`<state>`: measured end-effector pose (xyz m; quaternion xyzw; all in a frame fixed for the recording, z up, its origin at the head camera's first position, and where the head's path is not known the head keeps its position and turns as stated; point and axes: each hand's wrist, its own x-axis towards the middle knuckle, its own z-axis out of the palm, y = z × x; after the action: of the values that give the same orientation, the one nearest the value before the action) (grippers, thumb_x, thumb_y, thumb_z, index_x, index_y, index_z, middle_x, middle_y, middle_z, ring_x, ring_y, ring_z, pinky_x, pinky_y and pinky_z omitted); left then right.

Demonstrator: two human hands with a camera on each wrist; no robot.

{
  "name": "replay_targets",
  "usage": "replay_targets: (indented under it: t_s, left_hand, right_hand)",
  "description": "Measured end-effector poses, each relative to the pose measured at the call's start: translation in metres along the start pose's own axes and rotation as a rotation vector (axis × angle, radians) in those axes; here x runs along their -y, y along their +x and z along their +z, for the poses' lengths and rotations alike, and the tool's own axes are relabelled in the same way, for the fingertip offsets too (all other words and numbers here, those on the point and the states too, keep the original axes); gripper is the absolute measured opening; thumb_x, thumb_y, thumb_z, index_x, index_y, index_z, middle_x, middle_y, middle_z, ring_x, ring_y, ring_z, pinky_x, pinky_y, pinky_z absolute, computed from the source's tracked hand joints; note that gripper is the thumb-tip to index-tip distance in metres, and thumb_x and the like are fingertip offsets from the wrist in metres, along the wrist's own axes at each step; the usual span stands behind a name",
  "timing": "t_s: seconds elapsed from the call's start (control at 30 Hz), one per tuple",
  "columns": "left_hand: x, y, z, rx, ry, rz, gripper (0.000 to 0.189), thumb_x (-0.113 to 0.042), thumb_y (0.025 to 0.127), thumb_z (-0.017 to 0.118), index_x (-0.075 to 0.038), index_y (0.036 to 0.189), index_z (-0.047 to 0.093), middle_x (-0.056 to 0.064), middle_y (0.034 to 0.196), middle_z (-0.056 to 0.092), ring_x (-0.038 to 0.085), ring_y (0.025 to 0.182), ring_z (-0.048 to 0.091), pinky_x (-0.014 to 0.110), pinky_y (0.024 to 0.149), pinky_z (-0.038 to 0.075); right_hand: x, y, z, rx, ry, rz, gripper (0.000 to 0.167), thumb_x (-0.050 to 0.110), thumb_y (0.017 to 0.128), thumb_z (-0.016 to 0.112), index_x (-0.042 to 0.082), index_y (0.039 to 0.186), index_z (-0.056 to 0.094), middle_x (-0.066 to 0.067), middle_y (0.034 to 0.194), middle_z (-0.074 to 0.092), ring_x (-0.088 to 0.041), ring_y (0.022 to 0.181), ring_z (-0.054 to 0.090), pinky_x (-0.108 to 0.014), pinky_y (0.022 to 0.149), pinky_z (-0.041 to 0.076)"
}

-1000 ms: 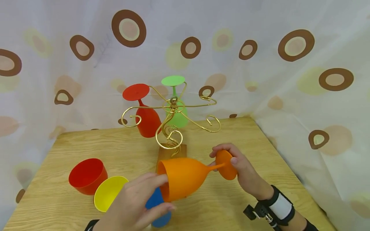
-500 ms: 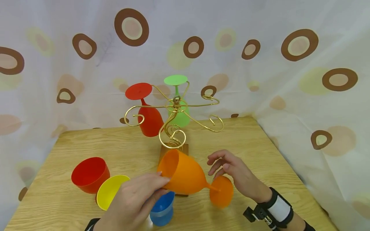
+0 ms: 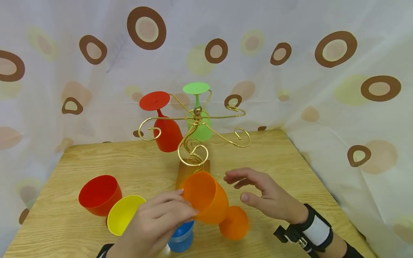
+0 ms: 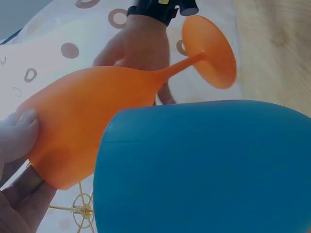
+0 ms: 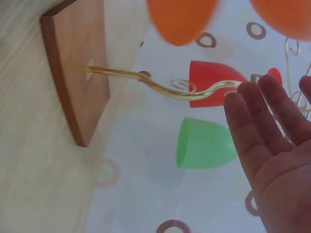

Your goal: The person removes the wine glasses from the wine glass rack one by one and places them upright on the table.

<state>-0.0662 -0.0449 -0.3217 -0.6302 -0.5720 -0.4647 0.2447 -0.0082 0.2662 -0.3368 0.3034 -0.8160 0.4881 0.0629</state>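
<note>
My left hand pinches the rim of an orange plastic goblet, held above the table with its mouth towards me. The goblet's stem and round foot point away from the left hand in the left wrist view. To the right of the goblet, my right hand is apart from it, thumb and fingers spread with nothing between them. Just below the left hand stands a blue cup, partly hidden by that hand. Behind the goblet rises a gold wire rack on a wooden base.
A red goblet and a green goblet hang upside down from the rack's back arms. Several curled arms carry nothing. On the left of the table are a red cup and a yellow cup. A patterned cloth surrounds the table.
The right hand has let go of the orange goblet's foot and spread its fingers. The left hand now pinches the rim, and the goblet's foot has swung down and towards me.
</note>
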Motion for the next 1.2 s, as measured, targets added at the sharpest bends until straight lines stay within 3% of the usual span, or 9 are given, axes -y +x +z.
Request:
replay_targets:
  t_s: [0.17, 0.4, 0.63, 0.9, 1.03, 1.2]
  left_hand:
    - [-0.002, 0.001, 0.001, 0.028, 0.001, 0.02, 0.016, -0.009, 0.099, 0.06, -0.006, 0.109, 0.073, 0.003, 0.1, 0.074, 0.021, 0.097, 0.066, 0.032, 0.098, 0.054]
    - [-0.001, -0.001, 0.004, 0.077, 0.02, 0.059, 0.017, -0.011, 0.097, 0.064, -0.009, 0.11, 0.074, 0.0, 0.098, 0.074, 0.02, 0.097, 0.067, 0.03, 0.095, 0.055]
    - [0.0, -0.003, 0.006, 0.155, -0.011, 0.071, 0.019, -0.012, 0.097, 0.064, -0.012, 0.114, 0.073, -0.002, 0.097, 0.072, 0.018, 0.101, 0.064, 0.029, 0.097, 0.054]
    - [0.0, 0.0, 0.007, 0.165, 0.009, 0.125, 0.019, -0.009, 0.098, 0.063, -0.011, 0.115, 0.073, -0.002, 0.097, 0.071, 0.016, 0.1, 0.063, 0.037, 0.1, 0.053]
    - [-0.001, 0.001, 0.008, 0.175, 0.005, 0.131, 0.019, -0.009, 0.098, 0.063, -0.011, 0.115, 0.072, -0.002, 0.098, 0.072, 0.017, 0.102, 0.063, 0.033, 0.099, 0.053]
    - [-0.004, 0.004, 0.007, 0.141, -0.016, 0.129, 0.019, -0.01, 0.098, 0.063, -0.006, 0.114, 0.071, 0.002, 0.106, 0.073, 0.022, 0.105, 0.065, 0.03, 0.096, 0.054]
  right_hand:
    - [0.014, 0.014, 0.004, 0.037, -0.035, -0.087, 0.076, 0.044, 0.095, 0.064, 0.0, 0.151, 0.036, -0.013, 0.145, 0.054, -0.028, 0.128, 0.056, -0.041, 0.098, 0.053]
    - [0.027, 0.026, 0.013, 0.115, -0.058, -0.142, 0.092, 0.06, 0.089, 0.061, 0.001, 0.153, 0.033, -0.01, 0.145, 0.055, -0.023, 0.124, 0.059, -0.039, 0.097, 0.054]
    - [0.03, 0.029, 0.019, 0.123, -0.091, -0.186, 0.088, 0.061, 0.088, 0.063, 0.002, 0.149, 0.04, -0.007, 0.135, 0.062, -0.019, 0.115, 0.062, -0.035, 0.095, 0.054]
    - [0.032, 0.034, 0.021, 0.125, -0.092, -0.243, 0.088, 0.061, 0.085, 0.067, 0.003, 0.146, 0.043, -0.008, 0.131, 0.062, -0.019, 0.114, 0.062, -0.034, 0.092, 0.056]
    - [0.033, 0.035, 0.022, 0.115, -0.106, -0.289, 0.08, 0.059, 0.083, 0.069, 0.005, 0.139, 0.05, -0.009, 0.127, 0.063, -0.02, 0.114, 0.061, -0.036, 0.095, 0.055]
    - [0.032, 0.03, 0.021, 0.074, -0.125, -0.282, 0.063, 0.058, 0.082, 0.072, 0.01, 0.121, 0.058, -0.009, 0.124, 0.064, -0.022, 0.113, 0.062, -0.036, 0.094, 0.056]
